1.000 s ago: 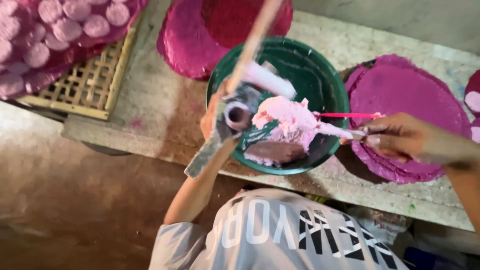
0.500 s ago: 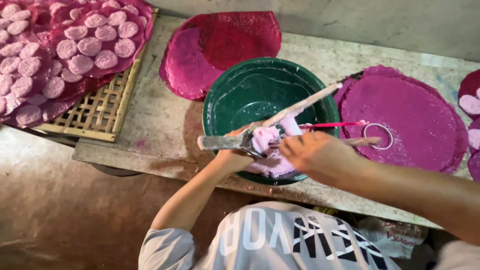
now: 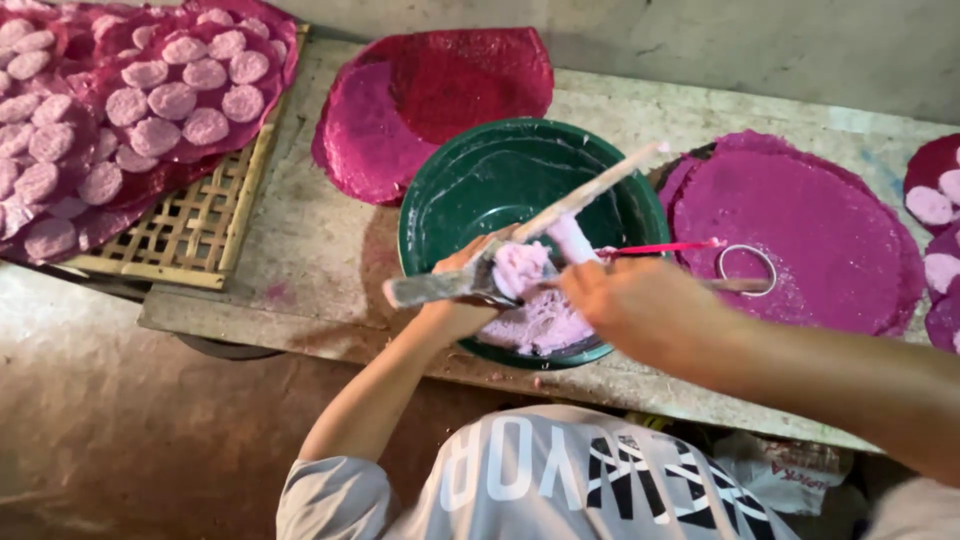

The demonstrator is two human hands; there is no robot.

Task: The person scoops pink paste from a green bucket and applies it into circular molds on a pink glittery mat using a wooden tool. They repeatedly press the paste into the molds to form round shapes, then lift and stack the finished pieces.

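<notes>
My left hand (image 3: 455,305) grips a grey metal scoop (image 3: 430,290) over the front of a green bowl (image 3: 470,190). The scoop's cup is packed with pale pink dough (image 3: 522,268). A long pale stick (image 3: 600,190) slants from the scoop up to the bowl's far right rim. My right hand (image 3: 635,310) is closed just right of the scoop and touches the dough. From it a thin handle with a metal ring (image 3: 745,268) and a pink stick (image 3: 665,248) reach right over a purple round mat (image 3: 820,230). More pink dough (image 3: 540,325) lies in the bowl's bottom.
The bowl stands on a worn stone slab (image 3: 320,250). Behind it lie red and magenta round mats (image 3: 440,100). At left a woven bamboo tray (image 3: 195,235) carries several pink discs (image 3: 175,100) on red mats. More discs (image 3: 930,205) lie at far right.
My right hand has moved left from the purple mat to the scoop. The scoop has gone from hanging tilted to lying level, and the view has shifted to show more of the left tray.
</notes>
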